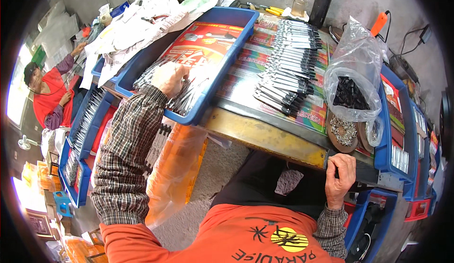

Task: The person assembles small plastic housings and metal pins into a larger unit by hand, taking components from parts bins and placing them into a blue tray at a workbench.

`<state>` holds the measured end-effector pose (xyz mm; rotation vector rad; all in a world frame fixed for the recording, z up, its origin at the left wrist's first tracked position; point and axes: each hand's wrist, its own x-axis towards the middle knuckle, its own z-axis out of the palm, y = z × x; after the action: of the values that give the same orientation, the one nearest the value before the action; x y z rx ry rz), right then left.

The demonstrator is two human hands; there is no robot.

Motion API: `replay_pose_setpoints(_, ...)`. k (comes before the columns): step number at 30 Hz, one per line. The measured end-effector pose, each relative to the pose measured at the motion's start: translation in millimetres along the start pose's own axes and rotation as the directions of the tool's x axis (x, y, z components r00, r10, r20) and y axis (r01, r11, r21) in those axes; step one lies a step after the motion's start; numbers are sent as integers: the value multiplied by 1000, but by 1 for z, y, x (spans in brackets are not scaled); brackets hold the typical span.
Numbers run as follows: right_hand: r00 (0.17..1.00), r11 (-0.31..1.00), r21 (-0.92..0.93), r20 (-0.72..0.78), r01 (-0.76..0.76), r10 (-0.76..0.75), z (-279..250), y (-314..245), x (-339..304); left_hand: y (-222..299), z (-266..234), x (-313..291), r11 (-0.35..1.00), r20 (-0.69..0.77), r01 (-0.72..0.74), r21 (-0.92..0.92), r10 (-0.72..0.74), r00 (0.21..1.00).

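My left hand (169, 78) reaches into a blue tray (246, 31), its fingers curled down among slim silver metal pieces (191, 95). Whatever its fingertips pinch is hidden. At the table's front edge (265, 133), my right hand (339, 178) is closed, knuckles up, near the corner. I cannot make out anything in its fingers. Several slim silver-and-black pen-like pieces (288, 64) lie overlapped in a long row on the colourful printed table cover (250, 71).
Right of the row stand a clear plastic bag (352, 69) of small black parts and a brown dish (343, 133) of small metal parts. A black flask (321, 4) is at the back. More blue trays (385, 135) flank the table. A person in red (52, 95) is at left.
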<state>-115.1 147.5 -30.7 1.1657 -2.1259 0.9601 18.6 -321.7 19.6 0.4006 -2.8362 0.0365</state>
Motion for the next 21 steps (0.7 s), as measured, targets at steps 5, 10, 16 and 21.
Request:
replay_pose_setpoints(5, 1000, 1000, 24, 6, 5, -5, -5, -1, 1, 12, -8, 3, 997, 58, 68, -22, -67, 996)
replay_pose_setpoints(10, 1000, 999, 45, 8, 16, -16, -13, -2, 4, 0, 5, 11, 999, 60, 24, 27, -26, 998)
replay_pose_setpoints(16, 999, 997, -64, 27, 41, -39, -51, 10, 11, -15, 10, 7, 999, -80, -29, 28, 31, 996)
replay_pose_setpoints(21, 1000, 984, -178, -3, 23, -24, -95, 35, 22, -77, 32, -2, 993, -61, -109, 33, 111, 992)
